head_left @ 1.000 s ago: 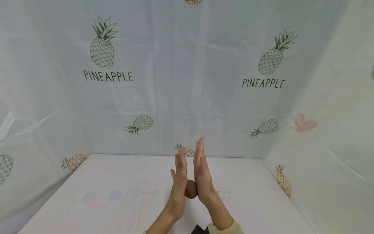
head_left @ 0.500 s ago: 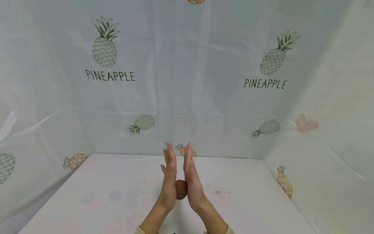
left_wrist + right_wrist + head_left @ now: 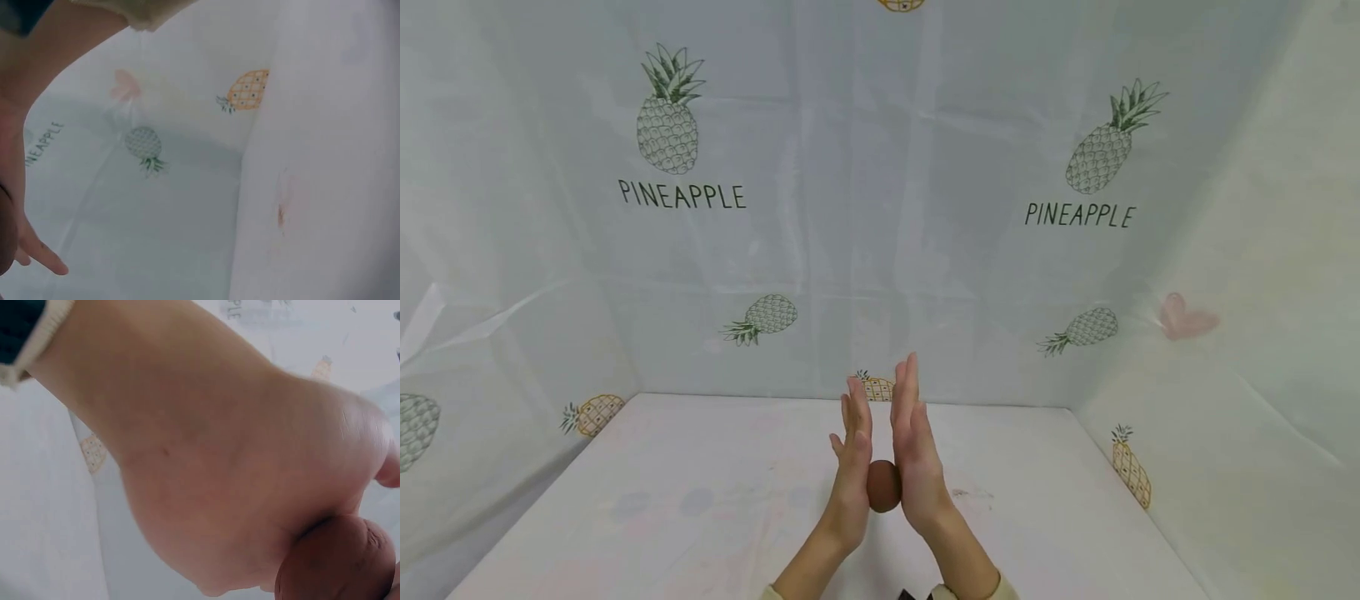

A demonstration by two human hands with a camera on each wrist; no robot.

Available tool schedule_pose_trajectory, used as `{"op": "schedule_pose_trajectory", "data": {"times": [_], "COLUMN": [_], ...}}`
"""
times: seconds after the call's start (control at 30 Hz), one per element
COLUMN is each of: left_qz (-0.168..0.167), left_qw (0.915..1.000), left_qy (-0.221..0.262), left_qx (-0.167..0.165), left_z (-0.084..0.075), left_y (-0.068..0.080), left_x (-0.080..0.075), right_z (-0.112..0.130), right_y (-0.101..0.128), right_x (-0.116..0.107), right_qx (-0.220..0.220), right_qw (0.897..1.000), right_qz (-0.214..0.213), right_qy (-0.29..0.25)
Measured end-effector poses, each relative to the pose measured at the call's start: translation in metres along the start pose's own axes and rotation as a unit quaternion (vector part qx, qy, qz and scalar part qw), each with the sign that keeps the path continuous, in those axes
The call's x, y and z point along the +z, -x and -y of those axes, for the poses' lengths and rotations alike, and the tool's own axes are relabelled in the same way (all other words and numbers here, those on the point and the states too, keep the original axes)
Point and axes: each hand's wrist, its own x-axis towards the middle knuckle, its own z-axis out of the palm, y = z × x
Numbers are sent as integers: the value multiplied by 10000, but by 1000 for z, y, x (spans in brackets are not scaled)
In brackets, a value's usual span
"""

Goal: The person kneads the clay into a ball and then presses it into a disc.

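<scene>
A brown, clay-like ball (image 3: 883, 486) sits between my two palms, held above the white table. My left hand (image 3: 852, 475) presses it from the left, fingers straight and pointing up and away. From the right, my right hand (image 3: 919, 462) presses with its palm, its straight fingers reaching a little higher than the left ones. Fine cracks mark the surface of the ball (image 3: 337, 562) in the right wrist view, below the near hand (image 3: 250, 481). Only a dark edge of the ball (image 3: 7, 234) enters the left wrist view.
The white table (image 3: 700, 467) carries faint pink and grey stains and a small reddish-brown smear (image 3: 962, 492). A pale curtain (image 3: 880, 208) printed with pineapples encloses the back and sides.
Both hands moved left with the ball, fingertips nearly level, then came back right. The right fingertips again stand higher than the left. The ball stays between the palms.
</scene>
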Motion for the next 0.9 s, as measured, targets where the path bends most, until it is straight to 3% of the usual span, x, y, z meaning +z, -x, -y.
{"op": "schedule_pose_trajectory", "data": {"times": [0.23, 0.53, 0.9], "left_qz": [207, 208, -75], "left_qw": [9997, 9992, 9997], "left_qy": [-7, -52, 75], "left_qx": [143, 334, 215], "left_z": [-5, -12, -22], "left_y": [4, 7, 0], "left_x": [8, 7, -11], "right_z": [1, -11, -32], "right_y": [-4, -9, -7], "right_x": [-11, -14, 8], "right_qx": [-62, 12, 453], "right_qw": [9997, 9993, 9983], "right_qz": [-250, -346, 301], "right_qy": [-56, -154, -198]}}
